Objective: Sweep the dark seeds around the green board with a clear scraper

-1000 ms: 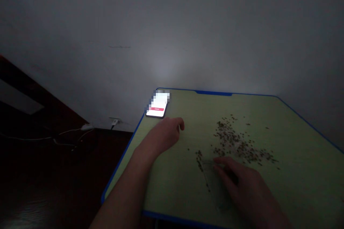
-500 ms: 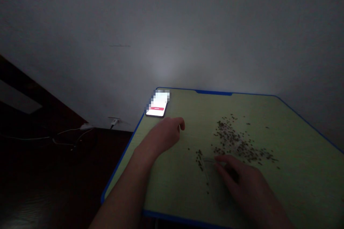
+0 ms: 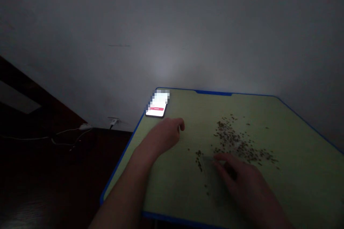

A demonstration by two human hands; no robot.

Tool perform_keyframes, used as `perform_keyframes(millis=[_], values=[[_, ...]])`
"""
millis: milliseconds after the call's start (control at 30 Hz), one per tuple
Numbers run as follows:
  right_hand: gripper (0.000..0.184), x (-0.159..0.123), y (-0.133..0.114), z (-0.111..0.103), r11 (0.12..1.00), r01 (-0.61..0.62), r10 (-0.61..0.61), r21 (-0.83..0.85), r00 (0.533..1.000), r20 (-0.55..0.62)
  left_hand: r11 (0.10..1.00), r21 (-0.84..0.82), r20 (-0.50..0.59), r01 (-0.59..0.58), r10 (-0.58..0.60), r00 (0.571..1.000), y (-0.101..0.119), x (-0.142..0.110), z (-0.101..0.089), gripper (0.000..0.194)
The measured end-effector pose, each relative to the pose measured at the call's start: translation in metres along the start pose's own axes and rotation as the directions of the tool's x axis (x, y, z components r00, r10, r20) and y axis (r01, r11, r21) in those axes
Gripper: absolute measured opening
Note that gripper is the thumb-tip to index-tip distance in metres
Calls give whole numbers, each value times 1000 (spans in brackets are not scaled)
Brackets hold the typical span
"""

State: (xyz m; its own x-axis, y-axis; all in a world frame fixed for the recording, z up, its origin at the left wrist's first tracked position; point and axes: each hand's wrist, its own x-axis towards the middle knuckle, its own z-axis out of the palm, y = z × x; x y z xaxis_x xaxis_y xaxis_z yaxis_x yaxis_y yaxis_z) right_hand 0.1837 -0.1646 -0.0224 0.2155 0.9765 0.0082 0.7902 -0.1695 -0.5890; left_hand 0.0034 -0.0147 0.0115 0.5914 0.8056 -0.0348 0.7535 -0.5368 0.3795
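Right hand: my right hand (image 3: pixel 242 179) is low over the near part of the worktop (image 3: pixel 309 171), thumb and forefinger drawn nearly together in a pinch on the far edge of the clear plastic piece (image 3: pixel 211 177); my other fingers are tucked out of sight.
Clear plastic piece: it lies left of my right hand, running from my fingertips back toward the near edge, its outline dim.
Small cluster: a few dark bits (image 3: pixel 199 161) sit along and just beyond the plastic's left edge, left of my fingertips.
Main scatter: many more small seeds (image 3: pixel 235 141) spread just beyond my right hand, thickest in the middle.
Left hand: my left hand (image 3: pixel 168 134) is at the worktop's left side, forefinger curled; I cannot tell whether its palm holds anything.
Phone: the lit phone (image 3: pixel 157 105) lies just beyond my left hand, at the far left corner.
Wall: grey wall (image 3: pixel 215 32) behind, with a plug (image 3: pixel 114 122) low on the left.
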Motion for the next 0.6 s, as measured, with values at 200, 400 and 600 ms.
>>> perform_keyframes(millis=[200, 400, 600], values=[[28, 4, 0, 0, 999, -18, 18, -37, 1000, 1, 1000, -4, 3, -7, 7, 1000, -1, -1, 0, 31], [28, 6, 5, -4, 999, -24, 22, -46, 999, -31, 1000, -2, -6, -14, 14, 1000, -1, -1, 0, 32], [28, 9, 0, -3, 997, 20, -20, -73, 1000, -6, 1000, -7, -1, -12, 12, 1000, -1, -1, 0, 33]])
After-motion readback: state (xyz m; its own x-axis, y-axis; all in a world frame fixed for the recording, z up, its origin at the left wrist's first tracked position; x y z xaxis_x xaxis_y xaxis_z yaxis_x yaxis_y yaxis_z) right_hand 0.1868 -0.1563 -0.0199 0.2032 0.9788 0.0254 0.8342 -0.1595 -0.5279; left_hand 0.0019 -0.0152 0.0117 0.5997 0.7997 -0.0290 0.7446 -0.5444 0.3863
